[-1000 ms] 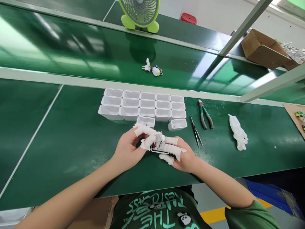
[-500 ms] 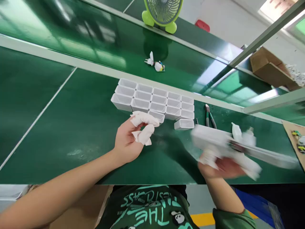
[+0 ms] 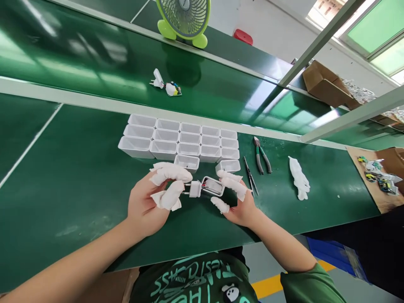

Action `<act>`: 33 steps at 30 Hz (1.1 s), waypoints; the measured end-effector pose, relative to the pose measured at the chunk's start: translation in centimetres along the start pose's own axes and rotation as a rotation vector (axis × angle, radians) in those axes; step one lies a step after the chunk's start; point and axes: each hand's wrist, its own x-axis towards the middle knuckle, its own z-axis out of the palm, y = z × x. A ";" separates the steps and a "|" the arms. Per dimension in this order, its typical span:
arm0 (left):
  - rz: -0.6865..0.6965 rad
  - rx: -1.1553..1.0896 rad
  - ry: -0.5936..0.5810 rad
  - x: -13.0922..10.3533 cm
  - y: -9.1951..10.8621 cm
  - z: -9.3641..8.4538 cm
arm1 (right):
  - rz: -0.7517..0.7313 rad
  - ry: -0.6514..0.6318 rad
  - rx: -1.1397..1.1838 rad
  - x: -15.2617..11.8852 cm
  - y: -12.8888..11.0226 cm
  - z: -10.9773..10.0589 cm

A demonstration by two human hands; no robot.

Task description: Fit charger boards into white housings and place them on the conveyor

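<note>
White finger covers wrap the fingertips of both my hands. Between them is a white open-topped case (image 3: 213, 186), with wires and a part inside, joined to a small white plug piece (image 3: 195, 189) whose metal prongs point left. My left hand (image 3: 158, 193) pinches the prongs between thumb and fingers. My right hand (image 3: 235, 195) has its fingers at the case's right end, with the thumb apart below it. Just beyond, rows of white open boxes (image 3: 164, 135) stand together, with one box (image 3: 187, 162) in front of the rows and another (image 3: 228, 166) to its right.
Tweezers (image 3: 251, 176) and green-handled cutters (image 3: 261, 155) lie to the right. Further right are a white glove (image 3: 299, 178) and a cardboard box (image 3: 385, 198) with circuit parts. A plug with a circuit board (image 3: 167, 86) lies on the raised shelf, below a green fan (image 3: 184, 21).
My right hand has come left to meet my left hand at the case. The blurred white pieces it carried are gone from there. The view has shifted, showing the tweezers and glove clearly.
</note>
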 end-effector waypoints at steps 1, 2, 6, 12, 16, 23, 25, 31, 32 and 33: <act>0.024 0.031 -0.011 -0.1 0.0 0.0 | 0.001 -0.004 -0.001 0.0 0.0 0.1; 0.053 0.071 -0.021 -0.1 0.0 0.0 | -0.002 -0.019 -0.011 0.0 0.1 0.2; 0.169 0.304 0.005 -0.3 0.0 0.5 | -0.036 -0.090 -0.073 -0.2 0.7 0.7; 0.158 0.762 -0.276 -0.8 -0.3 0.6 | -0.030 -0.092 -0.098 -0.2 0.8 0.9; 0.242 0.833 -0.401 -0.8 -0.5 0.2 | 0.013 -0.116 -0.086 0.0 0.7 0.8; 0.357 0.596 -0.215 -0.5 0.2 -0.1 | 0.075 -0.105 0.108 -0.3 0.5 0.5; 0.348 0.437 -0.151 -0.5 0.3 -0.3 | 0.226 -0.077 0.325 -0.2 -0.1 0.3; 0.390 0.291 -0.173 -0.5 0.2 -0.2 | 0.885 0.020 1.111 1.1 -1.8 -0.5; 0.443 0.328 -0.218 -0.5 0.2 0.1 | 0.947 0.006 1.185 1.2 -2.0 -0.6; 0.489 0.363 -0.264 -0.5 0.2 0.3 | 0.996 -0.017 1.246 1.3 -2.0 -0.6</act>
